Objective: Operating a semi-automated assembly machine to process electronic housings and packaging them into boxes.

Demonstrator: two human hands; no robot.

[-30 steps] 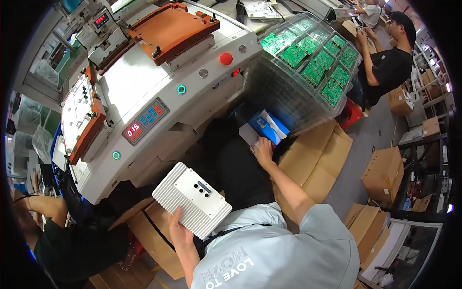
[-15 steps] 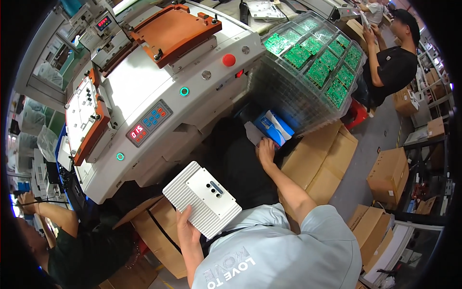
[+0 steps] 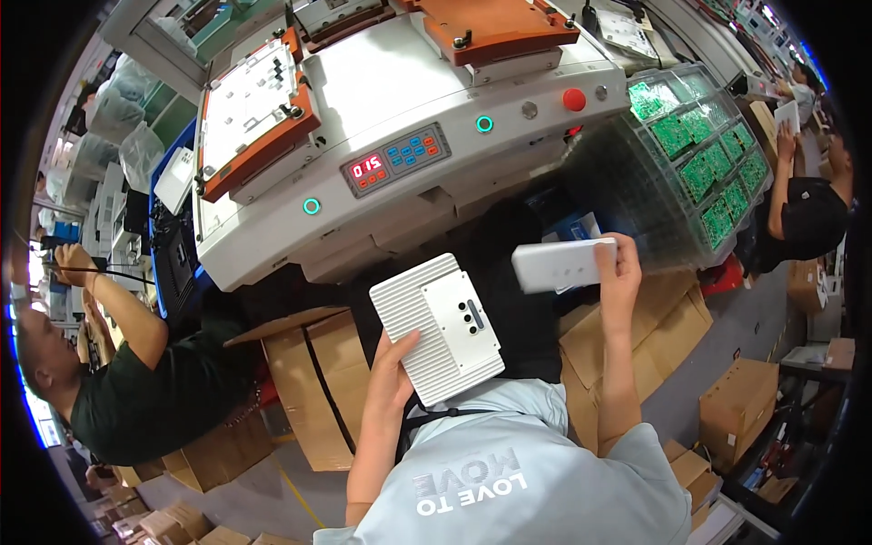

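Observation:
My left hand [image 3: 391, 371] is closed on the near left edge of a white metal housing [image 3: 411, 329], its thumb over the ribbed face. The housing is tilted above my lap. Its smooth panel carries a few round dark ports and a slot. To the right, my right hand [image 3: 621, 274] pinches the right end of a flat whitish panel [image 3: 556, 266] with several faint round marks, raised apart from the housing. The panel is somewhat blurred. Just behind it is a blue box [image 3: 581, 225], partly hidden by the panel.
Ahead stands a white machine [image 3: 418, 204] with orange-framed fixtures [image 3: 495, 32] and lit buttons. Clear trays of green circuit boards [image 3: 704, 168] are stacked at right. Open cardboard boxes [image 3: 318, 386] flank my legs. Other people [image 3: 136, 381] work at left and far right.
My right hand has risen from the blue box with the whitish panel. My left hand still holds the housing. The view has turned, shifting the machine rightward and up.

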